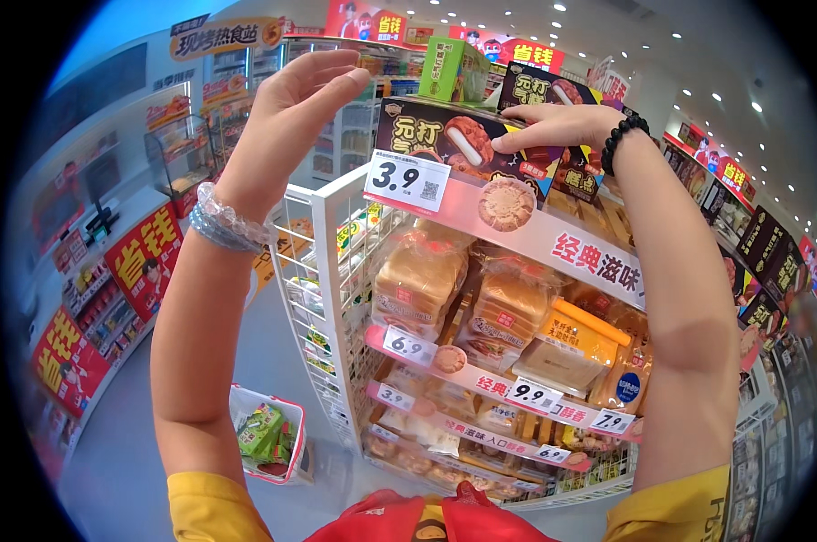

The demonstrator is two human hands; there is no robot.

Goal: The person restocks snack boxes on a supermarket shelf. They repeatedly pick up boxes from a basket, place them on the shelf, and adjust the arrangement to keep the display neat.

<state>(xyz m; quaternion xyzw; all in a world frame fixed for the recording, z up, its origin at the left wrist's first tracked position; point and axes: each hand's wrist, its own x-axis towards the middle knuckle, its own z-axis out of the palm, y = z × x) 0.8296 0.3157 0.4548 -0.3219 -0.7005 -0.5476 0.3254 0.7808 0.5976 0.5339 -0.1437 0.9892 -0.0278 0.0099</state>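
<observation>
My left hand is raised at the left end of a bread display, its fingers bent and its thumb apart, with nothing visible in it. It stands left of a green box on the top tier. My right hand grips the upper edge of a dark pastry box with a cookie picture, thumb across the front and fingers over the top. The fingertips behind the edge are partly hidden. Another dark box stands just behind.
White wire racking holds bagged bread loaves and an orange package on tiers below. A white basket with green packets sits on the floor at lower left. More shelves of dark boxes stand at right.
</observation>
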